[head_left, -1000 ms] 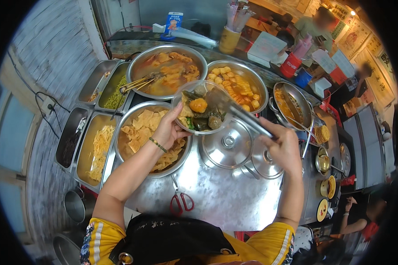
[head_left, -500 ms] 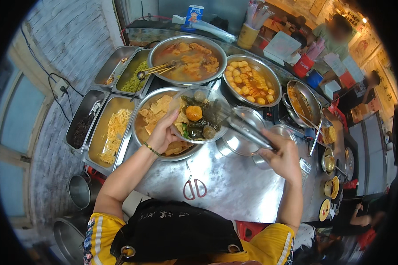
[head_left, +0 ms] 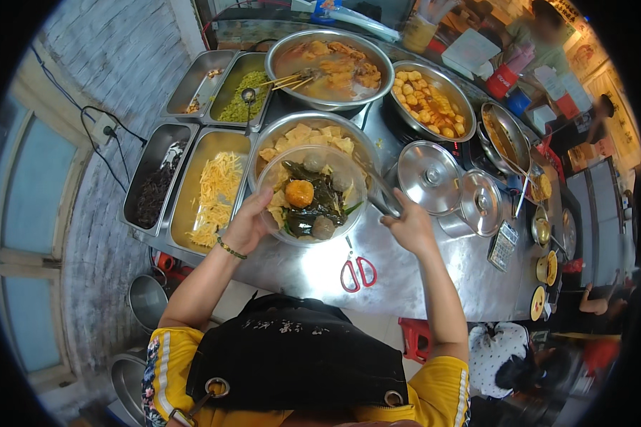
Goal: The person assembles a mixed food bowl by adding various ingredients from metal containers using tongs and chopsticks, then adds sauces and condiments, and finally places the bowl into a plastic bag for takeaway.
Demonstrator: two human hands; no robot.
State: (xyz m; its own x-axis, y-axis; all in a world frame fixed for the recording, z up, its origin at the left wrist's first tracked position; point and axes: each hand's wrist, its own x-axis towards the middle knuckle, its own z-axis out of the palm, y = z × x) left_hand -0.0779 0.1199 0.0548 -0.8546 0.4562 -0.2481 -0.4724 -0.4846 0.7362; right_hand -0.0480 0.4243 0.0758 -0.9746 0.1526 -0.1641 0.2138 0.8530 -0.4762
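Since half a second ago, the bowl (head_left: pixel 311 193) has been drawn nearer to the body, and the right hand (head_left: pixel 408 226) has been pulled back with the tongs (head_left: pixel 382 199), whose tips now lie at the bowl's right rim.

The clear bowl is held by the left hand (head_left: pixel 246 228), fingers curled under its lower left edge and thumb on the rim. It is carried above the front of the tofu pan (head_left: pixel 313 135), over the steel counter (head_left: pixel 406 277). Dark greens, an orange ball, brown balls and pale slices are seen inside it.

The right hand is closed around the tongs' handles; the arms of the tongs are pressed nearly together, and whether anything is pinched at the tips cannot be told.

Red scissors (head_left: pixel 358 272) lie on the counter just in front of the bowl. Two lids (head_left: pixel 429 176) rest to the right of the right hand. Behind are a soup pan (head_left: pixel 329 67) with skewers and a pan of fried puffs (head_left: pixel 427 107); trays (head_left: pixel 208 188) of shredded and chopped food stand to the left.
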